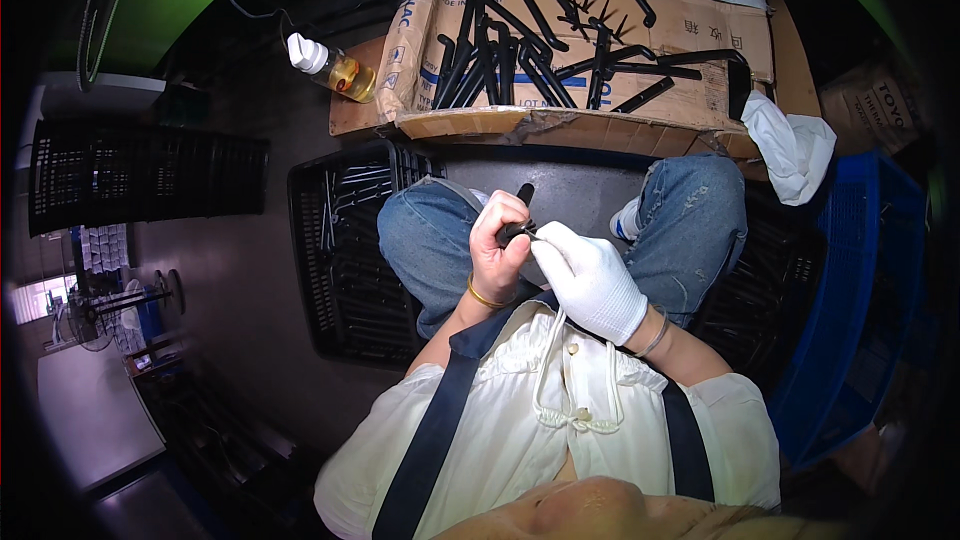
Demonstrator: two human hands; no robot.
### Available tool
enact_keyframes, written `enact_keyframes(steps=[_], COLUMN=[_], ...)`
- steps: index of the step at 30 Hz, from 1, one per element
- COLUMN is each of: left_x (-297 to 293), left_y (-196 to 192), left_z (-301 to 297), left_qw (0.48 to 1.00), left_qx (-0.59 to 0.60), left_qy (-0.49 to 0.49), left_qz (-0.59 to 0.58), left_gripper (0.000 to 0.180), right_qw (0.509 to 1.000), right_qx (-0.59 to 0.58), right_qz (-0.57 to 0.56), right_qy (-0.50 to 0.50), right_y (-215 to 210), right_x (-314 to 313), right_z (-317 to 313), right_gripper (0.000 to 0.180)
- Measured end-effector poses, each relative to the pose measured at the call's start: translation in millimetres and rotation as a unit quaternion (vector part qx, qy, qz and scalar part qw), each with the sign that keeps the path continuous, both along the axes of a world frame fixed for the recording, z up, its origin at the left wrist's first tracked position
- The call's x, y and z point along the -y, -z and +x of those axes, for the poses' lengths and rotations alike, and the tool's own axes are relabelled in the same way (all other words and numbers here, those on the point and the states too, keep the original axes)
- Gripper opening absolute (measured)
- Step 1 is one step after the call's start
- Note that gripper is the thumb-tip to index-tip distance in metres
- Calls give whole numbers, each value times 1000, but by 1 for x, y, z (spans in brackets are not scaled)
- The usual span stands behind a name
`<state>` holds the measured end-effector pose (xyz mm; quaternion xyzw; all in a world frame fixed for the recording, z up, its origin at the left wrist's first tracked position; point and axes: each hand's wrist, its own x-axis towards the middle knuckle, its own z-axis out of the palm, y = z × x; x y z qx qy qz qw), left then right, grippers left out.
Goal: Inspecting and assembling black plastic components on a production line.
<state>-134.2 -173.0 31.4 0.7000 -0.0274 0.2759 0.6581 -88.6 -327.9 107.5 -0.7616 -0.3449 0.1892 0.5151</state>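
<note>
A flat cardboard sheet (560, 125) full of black plastic sticks (520, 60) lies past your knees, with black crates (340, 240) beside your legs. Your gloved right hand (590, 280) touches a small black part (518, 215); your bare left hand's (497, 240) fingers wrap around it above your lap.

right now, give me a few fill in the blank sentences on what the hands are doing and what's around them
1. The right hand wears a white ____.
2. The bare left hand grips a small ____-coloured plastic part.
3. More black parts lie on flattened ____ ahead of the knees.
4. A small bottle with a ____ cap lies left of that pile.

Missing words: glove; black; cardboard; white
</note>
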Motion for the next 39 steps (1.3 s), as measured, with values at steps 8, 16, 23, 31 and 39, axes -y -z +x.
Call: enact_keyframes(steps=[8,16,23,31,39], left_x=[-2,8,10,-24,-6], left_y=[-12,0,-1,-22,-42], left_z=[-5,-1,-3,21,30], left_qw=[991,981,962,713,797], left_qx=[118,54,-6,28,24], left_qy=[-23,28,68,221,106], left_qz=[50,-183,-265,-665,-594], left_gripper=[39,40,45,58,64], right_qw=[987,970,890,997,988], right_qx=[95,-213,-449,-29,28], right_qz=[-115,90,44,-74,-148], right_qy=[65,80,60,-12,-7], right_y=[70,2,-14,26,28], right_x=[20,-11,-27,-2,1], right_z=[28,22,30,13,1], right_gripper=[16,15,19,33,37])
